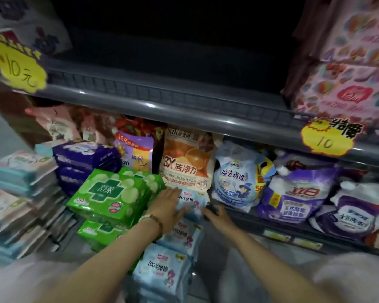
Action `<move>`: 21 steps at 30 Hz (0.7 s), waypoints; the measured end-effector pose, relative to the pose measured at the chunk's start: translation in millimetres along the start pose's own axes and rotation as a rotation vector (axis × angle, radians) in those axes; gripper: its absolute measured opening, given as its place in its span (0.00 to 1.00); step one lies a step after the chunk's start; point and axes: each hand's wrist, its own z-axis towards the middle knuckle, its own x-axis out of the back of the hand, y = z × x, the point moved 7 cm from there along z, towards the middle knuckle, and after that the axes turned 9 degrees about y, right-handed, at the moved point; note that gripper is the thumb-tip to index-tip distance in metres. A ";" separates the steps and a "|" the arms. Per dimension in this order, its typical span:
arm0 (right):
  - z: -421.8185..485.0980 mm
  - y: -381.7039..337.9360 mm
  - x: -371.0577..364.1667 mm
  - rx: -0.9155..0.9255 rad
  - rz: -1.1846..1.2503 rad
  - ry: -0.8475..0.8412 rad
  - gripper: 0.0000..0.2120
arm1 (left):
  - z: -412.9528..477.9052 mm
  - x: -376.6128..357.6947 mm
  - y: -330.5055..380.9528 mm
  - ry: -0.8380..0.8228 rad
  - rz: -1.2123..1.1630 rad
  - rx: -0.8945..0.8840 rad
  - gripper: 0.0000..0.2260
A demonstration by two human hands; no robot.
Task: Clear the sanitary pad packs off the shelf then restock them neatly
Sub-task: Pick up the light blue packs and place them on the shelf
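Glossy pale-blue pack [192,201], left hand [166,207] flat on it, right hand [218,218] at edge, grip unclear

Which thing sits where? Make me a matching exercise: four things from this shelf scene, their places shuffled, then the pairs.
Things
1. green packs
2. top light blue pack
3. orange pouch
4. pink patterned packs

Places
A. right end of the upper shelf
B. between the left hand and the right hand
C. stacked just left of the left hand
D. upright on the lower shelf, behind the hands

Pairs: 1-C, 2-B, 3-D, 4-A
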 end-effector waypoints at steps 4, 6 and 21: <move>28.8 17.5 -23.8 -0.292 0.281 -0.132 0.29 | 32.2 -48.2 -19.7 -0.072 -0.458 0.367 0.32; 40.9 23.9 -34.7 -0.364 0.359 -0.165 0.18 | 48.6 -67.5 -34.3 -0.066 -0.641 0.587 0.30; 39.9 33.2 -53.2 -0.444 0.677 -0.170 0.27 | 64.6 -102.1 -30.9 -0.283 -1.093 0.771 0.17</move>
